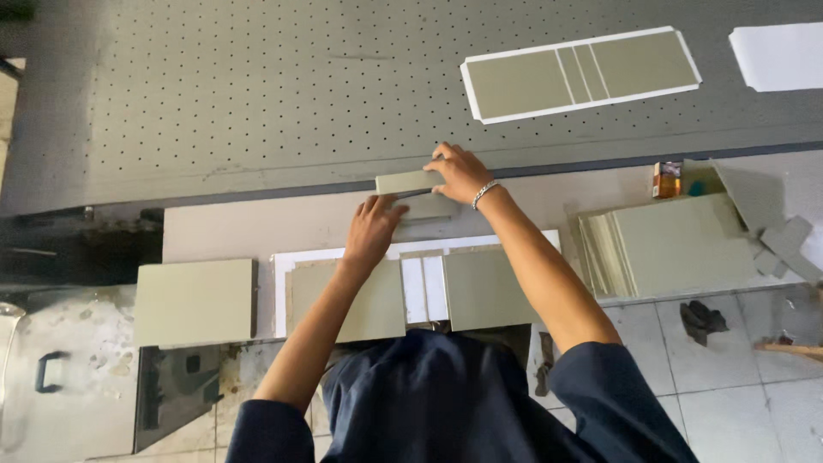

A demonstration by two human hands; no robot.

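Narrow grey-green board strip point(410, 181) lies with its long axis left-right, roughly parallel to the table edge, at the far side of the grey work board point(257, 225), just short of the perforated dark table point(257, 94). One strip clearly in hand; a second strip-like piece point(429, 208) sits just under it, too overlapped to say more.

Left to right:
- One black handle point(49, 372) on the pale surface at far left.
- One separate grey-green rectangular panel point(195, 302) lying flat, long axis left-right, apart from the rest.
- One white sheet point(279, 283) with two large grey-green panels on it, left panel point(347, 300) and right panel point(482, 287), white gap between them with narrow strips.
- Left hand point(374, 230) flat, palm down, fingers spread and pressing on the board just below the strip's left end; not clenched, grasping nothing I can make out.
- Right hand point(461, 174) pinches the strip's right end with fingertips; one silver bracelet point(484, 193) on that wrist.
- One finished white-bordered layout point(581, 74) far up on the perforated table, tilted slightly, long axis left-right, with two big panels and narrow strips between; strip count unclear.
- One fanned stack of grey-green panels point(673, 244) at right, count unreadable.
- One small orange box point(666, 179) behind the stack.
- One white sheet corner point(778, 56) at top right.
- Grey offcuts point(784, 240) at far right, several, overlapping.
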